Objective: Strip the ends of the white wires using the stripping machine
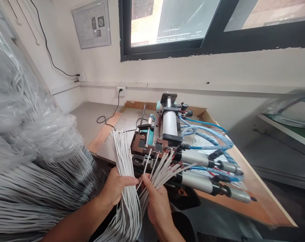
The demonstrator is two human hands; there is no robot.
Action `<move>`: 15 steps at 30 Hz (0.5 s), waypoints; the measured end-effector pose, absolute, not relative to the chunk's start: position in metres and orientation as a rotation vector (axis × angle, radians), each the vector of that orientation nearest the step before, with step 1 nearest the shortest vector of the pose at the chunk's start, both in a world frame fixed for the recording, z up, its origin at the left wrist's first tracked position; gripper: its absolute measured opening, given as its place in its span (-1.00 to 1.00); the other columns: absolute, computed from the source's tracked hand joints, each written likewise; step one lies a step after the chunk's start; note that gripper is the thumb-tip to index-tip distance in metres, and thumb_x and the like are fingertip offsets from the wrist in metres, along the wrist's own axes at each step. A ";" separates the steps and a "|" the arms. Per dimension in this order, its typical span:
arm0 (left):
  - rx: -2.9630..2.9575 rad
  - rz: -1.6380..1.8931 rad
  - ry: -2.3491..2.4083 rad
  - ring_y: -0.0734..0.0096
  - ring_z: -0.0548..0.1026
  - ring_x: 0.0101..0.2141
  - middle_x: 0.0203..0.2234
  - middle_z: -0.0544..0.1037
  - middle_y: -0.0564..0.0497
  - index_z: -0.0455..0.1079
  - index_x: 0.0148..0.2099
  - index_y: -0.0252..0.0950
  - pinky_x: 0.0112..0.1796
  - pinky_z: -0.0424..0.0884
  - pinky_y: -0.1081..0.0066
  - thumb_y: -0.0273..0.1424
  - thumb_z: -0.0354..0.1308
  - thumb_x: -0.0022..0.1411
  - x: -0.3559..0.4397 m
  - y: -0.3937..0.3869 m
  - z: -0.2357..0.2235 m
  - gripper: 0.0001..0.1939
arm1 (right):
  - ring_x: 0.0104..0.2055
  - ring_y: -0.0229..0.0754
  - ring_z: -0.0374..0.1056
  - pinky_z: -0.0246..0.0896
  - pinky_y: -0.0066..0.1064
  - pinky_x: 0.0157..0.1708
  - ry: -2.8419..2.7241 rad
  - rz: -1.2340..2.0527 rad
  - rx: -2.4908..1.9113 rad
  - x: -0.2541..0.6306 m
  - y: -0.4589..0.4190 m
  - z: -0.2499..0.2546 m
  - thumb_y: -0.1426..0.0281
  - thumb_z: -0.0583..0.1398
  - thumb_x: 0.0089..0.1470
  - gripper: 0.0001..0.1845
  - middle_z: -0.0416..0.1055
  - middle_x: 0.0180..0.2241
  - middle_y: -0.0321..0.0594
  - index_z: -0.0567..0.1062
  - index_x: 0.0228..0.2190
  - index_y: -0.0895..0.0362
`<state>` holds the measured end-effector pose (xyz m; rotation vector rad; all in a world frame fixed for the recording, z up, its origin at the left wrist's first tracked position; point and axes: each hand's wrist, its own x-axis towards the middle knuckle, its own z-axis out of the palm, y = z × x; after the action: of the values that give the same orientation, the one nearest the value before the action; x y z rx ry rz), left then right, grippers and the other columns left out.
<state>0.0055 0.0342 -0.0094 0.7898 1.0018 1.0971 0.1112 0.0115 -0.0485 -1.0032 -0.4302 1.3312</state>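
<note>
My left hand [117, 186] is closed around a thick bundle of white cables [124, 158], its thumb lying across the front. The cables stand up above the fist and hang down below it. My right hand [156, 196] grips a second, looser bunch of white cables [163, 168], whose ends fan out to the upper right, several with reddish tips. Thumb and fingertips of the right hand pinch near a single cable beside the left thumb. Just behind both bunches stands a pneumatic machine [169, 122] with brown clamp blocks and silver cylinders.
Plastic-wrapped cable bundles [41, 134] hang close on the left. Blue air hoses [218, 146] loop over the wooden-edged bench [265, 208] at right. A power cord [119, 104] runs from the wall socket onto the bench. A shelf [288, 131] juts out at far right.
</note>
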 end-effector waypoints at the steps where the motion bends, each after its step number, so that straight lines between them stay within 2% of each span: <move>1: 0.792 1.094 1.027 0.39 0.42 -0.62 -0.69 0.49 0.05 0.41 -0.50 -0.39 -0.54 0.32 0.42 -0.64 0.22 -0.30 0.005 0.034 -0.009 -0.82 | -0.55 -0.28 0.22 0.12 -0.43 -0.44 -0.403 1.316 -1.012 0.111 0.012 -0.049 0.30 0.32 -0.27 -0.79 0.35 -0.63 -0.35 0.46 -0.60 0.18; 5: 0.783 1.061 1.047 0.36 0.43 -0.63 -0.72 0.48 0.03 0.39 -0.54 -0.40 -0.55 0.34 0.40 -0.60 0.23 -0.27 0.001 0.035 -0.009 -0.88 | -0.59 -0.30 0.20 0.11 -0.44 -0.50 -0.287 1.322 -1.005 0.112 0.018 -0.052 0.33 0.34 -0.31 -0.78 0.33 -0.66 -0.35 0.42 -0.65 0.19; 10: 0.790 1.063 0.980 0.33 0.48 -0.55 -0.61 0.53 0.00 0.43 -0.45 -0.41 -0.46 0.40 0.36 -0.60 0.22 -0.24 -0.001 0.035 -0.008 -0.83 | -0.62 -0.32 0.19 0.15 -0.45 -0.52 -0.201 1.386 -0.902 0.112 0.025 -0.051 0.38 0.34 -0.31 -0.78 0.30 -0.68 -0.39 0.39 -0.67 0.17; 15: 0.800 1.087 1.002 0.39 0.44 -0.61 -0.66 0.50 0.04 0.43 -0.42 -0.39 -0.55 0.36 0.41 -0.61 0.21 -0.25 0.002 0.032 -0.008 -0.79 | -0.57 -0.27 0.25 0.18 -0.42 -0.50 -0.247 1.530 -0.865 0.112 0.023 -0.041 0.36 0.33 -0.27 -0.81 0.35 -0.64 -0.32 0.44 -0.63 0.19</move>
<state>0.0018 0.0321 -0.0084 0.8005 1.0024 1.0868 0.1123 0.0228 -0.0414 -0.8647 -0.2470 1.5304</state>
